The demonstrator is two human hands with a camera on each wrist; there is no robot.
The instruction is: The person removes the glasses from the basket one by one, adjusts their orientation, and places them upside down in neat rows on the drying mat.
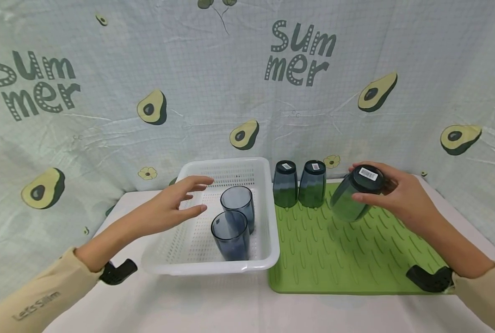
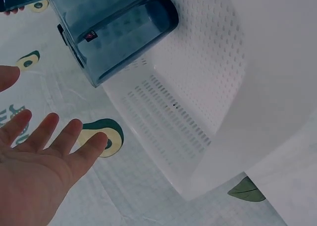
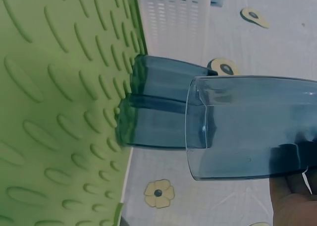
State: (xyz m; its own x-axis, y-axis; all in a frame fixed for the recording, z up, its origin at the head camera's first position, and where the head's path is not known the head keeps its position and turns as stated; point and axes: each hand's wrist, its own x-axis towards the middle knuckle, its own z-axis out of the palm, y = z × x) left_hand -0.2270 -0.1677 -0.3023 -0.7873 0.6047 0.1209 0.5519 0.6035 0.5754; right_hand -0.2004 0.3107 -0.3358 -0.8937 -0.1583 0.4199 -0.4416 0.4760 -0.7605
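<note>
Far left, a beige sleeve [image 1: 43,296] with a black wrist device [image 1: 118,273] leads up to the left hand [image 1: 176,206]. Left hand state: wide, fingers spread and the thumb standing apart. It hangs over the left part of a white perforated basket [image 1: 206,268], which sits on the white counter [image 1: 214,305].

Right of the left hand, inside the basket, two blue-tinted glasses stand mouth up: the far glass [image 1: 246,206] and, nearer the person, the near glass [image 1: 231,238], which overlaps it in view. Contact between the two: cannot tell.

Between the hands, beyond the basket's right wall, a green ridged mat [image 1: 339,266] begins. Along its far edge, to the left of the right hand, two glasses stand inverted side by side, the left inverted glass [image 1: 286,185] and the right inverted glass [image 1: 312,185], labels on their upturned bases.

Next comes the held glass [image 1: 351,201], tilted, mouth down and toward the left, its base bearing a barcode label [image 1: 368,174]. The right hand [image 1: 397,194] grips it near the base, thumb on the near side. In the right wrist view its rim is clear of the mat.

Far right: the other beige sleeve [image 1: 485,296].
</note>
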